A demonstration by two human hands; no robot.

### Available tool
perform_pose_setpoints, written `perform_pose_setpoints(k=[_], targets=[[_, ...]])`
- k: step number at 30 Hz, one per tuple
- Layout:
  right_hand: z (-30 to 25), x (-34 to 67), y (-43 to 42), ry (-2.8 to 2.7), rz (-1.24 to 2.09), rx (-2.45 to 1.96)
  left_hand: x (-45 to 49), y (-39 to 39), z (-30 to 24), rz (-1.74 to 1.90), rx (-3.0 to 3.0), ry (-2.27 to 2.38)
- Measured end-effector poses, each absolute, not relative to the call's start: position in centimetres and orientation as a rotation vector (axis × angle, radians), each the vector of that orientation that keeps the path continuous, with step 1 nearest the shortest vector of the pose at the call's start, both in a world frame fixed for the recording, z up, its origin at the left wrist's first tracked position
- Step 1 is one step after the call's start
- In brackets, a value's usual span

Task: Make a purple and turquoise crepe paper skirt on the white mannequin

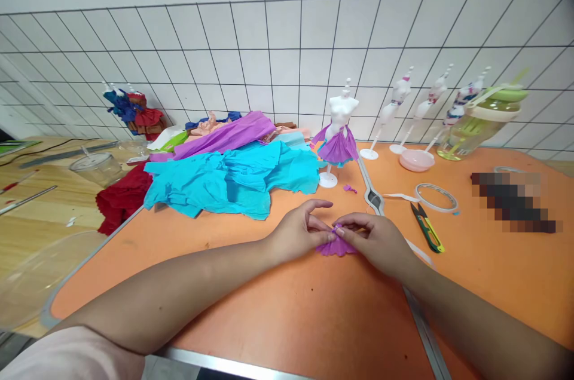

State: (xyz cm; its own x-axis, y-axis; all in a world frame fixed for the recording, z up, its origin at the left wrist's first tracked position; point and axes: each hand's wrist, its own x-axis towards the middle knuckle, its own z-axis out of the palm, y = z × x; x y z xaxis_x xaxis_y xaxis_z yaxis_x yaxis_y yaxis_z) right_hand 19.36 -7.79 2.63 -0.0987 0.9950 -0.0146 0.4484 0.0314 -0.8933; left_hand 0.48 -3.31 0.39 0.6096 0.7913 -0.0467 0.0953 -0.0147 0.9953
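Note:
My left hand (298, 230) and my right hand (376, 239) meet over the orange table (314, 314), both pinching a small pleated piece of purple crepe paper (335, 247) that rests on the tabletop. Just beyond, a white mini mannequin (339, 120) on a stand wears a purple crepe skirt (337, 147). A tiny purple scrap (350, 189) lies near its base.
Turquoise (228, 180), purple (224, 136) and red (121, 195) crepe sheets are heaped at the left. Green thread snips (428, 227), a tape roll (436, 196), a metal ruler (374, 198), three more mannequins (424, 108), a pink dish (416, 160) and a green bottle (482, 120) stand right.

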Motion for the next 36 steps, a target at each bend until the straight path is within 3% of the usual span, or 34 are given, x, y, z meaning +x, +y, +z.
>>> perform_pose_setpoints(k=[11,19,30,36], targets=[[3.0,21.2,-6.9,-1.569,1.085,-1.484,0.1,-2.7,1.1,0.658,1.669,0.891],[2.0,20.9,-6.7,-1.461,1.166,-1.351,-0.1,-2.2,1.0,0.752,1.086,0.660],[2.3,20.5,-8.1,-1.536,1.213,-1.016,-0.7,-2.5,2.6,0.440,0.577,0.411],[2.6,20.4,-7.9,-1.882,0.849,-1.046,-0.8,-2.3,2.2,0.318,0.559,0.510]])
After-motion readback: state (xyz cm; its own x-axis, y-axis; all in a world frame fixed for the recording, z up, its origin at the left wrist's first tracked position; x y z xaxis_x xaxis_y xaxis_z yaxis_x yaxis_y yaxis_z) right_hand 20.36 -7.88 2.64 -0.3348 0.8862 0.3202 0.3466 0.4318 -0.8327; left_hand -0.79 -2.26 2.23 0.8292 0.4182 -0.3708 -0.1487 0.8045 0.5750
